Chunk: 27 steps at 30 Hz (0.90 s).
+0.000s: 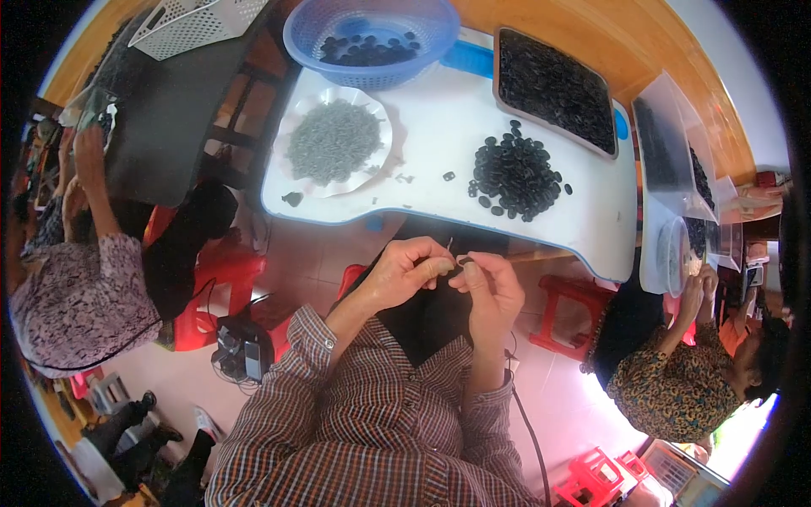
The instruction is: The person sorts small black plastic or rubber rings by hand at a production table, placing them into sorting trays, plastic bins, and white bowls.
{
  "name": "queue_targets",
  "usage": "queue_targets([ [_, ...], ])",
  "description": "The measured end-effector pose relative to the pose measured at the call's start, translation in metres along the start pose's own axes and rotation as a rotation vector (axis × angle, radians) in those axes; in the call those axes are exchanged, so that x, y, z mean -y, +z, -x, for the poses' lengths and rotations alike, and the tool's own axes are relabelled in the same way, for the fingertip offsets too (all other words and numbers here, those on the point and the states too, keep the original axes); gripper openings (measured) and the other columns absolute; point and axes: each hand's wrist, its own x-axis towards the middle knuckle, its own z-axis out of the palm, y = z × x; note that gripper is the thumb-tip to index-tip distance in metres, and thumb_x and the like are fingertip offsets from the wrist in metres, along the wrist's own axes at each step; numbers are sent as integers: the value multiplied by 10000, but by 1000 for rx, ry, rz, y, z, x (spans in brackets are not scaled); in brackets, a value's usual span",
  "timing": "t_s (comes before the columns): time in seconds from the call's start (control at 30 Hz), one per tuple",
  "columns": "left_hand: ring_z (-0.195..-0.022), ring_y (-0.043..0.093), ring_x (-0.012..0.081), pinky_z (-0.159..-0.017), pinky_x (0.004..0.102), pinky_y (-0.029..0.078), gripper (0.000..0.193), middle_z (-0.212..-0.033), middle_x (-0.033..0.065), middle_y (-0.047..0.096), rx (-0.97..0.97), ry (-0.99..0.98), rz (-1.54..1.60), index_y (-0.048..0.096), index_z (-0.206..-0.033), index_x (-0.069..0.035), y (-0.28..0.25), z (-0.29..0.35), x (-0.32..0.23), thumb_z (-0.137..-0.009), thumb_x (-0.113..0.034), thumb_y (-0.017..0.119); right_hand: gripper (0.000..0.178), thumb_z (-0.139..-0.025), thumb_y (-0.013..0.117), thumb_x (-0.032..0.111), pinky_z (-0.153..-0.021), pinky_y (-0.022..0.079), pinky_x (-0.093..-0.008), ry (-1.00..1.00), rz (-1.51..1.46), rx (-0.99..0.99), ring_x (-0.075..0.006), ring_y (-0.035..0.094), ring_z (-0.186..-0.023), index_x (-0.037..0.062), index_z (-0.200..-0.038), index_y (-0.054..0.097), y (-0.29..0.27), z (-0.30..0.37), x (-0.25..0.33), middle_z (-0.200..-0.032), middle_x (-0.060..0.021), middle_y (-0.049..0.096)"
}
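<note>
Both my hands are raised close together in front of the white table's near edge. My right hand pinches a small dark oval piece between thumb and fingertips. Beside it, my left hand is closed in a pinch; whatever its fingertips hold is too small to make out. Beyond the hands, a pile of black oval pieces lies on the white table. One loose black piece rests left of the pile. A wavy-rimmed white plate at the left bears many small translucent pieces.
At the back stand a blue basket with black pieces in it and a metal tray full of black pieces. Other people sit at left and right, handling things. Red stools stand around.
</note>
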Motion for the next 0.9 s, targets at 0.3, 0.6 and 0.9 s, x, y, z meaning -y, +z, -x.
queue_targets([
  [0.3,-593,525,49,-531,192,434,148,-731,-1,601,-46,-74,129,632,-904,6,4,0,4,-937,-129,579,129,-909,600,47,-599,480,-186,36,15,0,-88,635,-692,0,-1028,616,3,3,-8,-820,-35,649],
  [0.6,-570,486,51,-499,195,401,199,-739,-2,568,-117,-81,314,604,-934,-6,7,0,2,-969,-192,542,167,-893,613,19,-597,493,-190,84,-74,-29,-99,645,-695,-10,-1056,600,5,3,-3,-864,-60,659],
  [0.9,-562,472,49,-493,193,383,238,-735,-6,558,-77,-106,396,602,-922,1,8,3,0,-983,-213,516,223,-867,635,-3,-602,500,-193,79,-63,-17,-102,645,-690,-15,-1082,578,7,6,-1,-894,-70,653],
])
